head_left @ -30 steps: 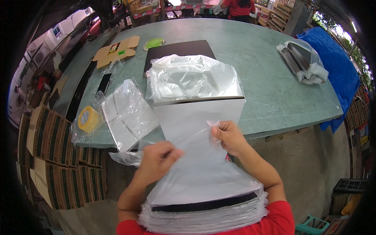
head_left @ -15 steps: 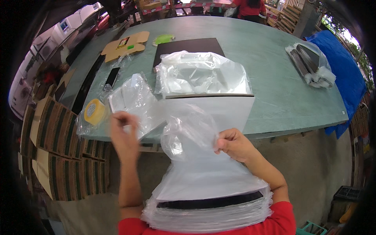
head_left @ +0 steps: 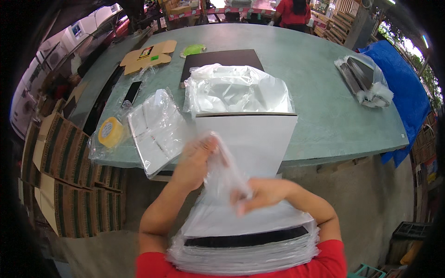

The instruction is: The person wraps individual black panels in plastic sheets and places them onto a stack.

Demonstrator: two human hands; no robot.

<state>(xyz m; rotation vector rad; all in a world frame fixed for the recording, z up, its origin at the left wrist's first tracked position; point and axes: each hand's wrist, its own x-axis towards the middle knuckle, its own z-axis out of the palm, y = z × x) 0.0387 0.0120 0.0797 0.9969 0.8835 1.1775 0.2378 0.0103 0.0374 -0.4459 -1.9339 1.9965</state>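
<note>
A thin clear plastic bag (head_left: 221, 171) is stretched between my hands, drawn into a narrow fold. My left hand (head_left: 193, 160) is closed on its upper end. My right hand, blurred by motion (head_left: 266, 192), pinches the lower right part. Beneath lies a tall pile of clear-wrapped flat sheets (head_left: 245, 257), close to my body, with a dark strip showing at its near edge. Just beyond my hands, a white-faced board stack (head_left: 248, 134) rests at the table's edge, and crumpled clear wrap (head_left: 236, 88) covers the area behind it.
On the green table (head_left: 320, 102) lie a packet of clear sleeves (head_left: 155, 127), yellow tape (head_left: 110, 132), a phone (head_left: 132, 93), flattened cardboard (head_left: 146, 55) and a dark board (head_left: 222, 59). A wrapped bundle (head_left: 364, 81) sits far right. Cartons (head_left: 79, 171) stand lower left. A person in red (head_left: 293, 14) is beyond.
My left hand has moved right from beside the sleeve packet and taken hold of the bag. My right hand has shifted down and left, and the puffed bag is now pulled narrow.
</note>
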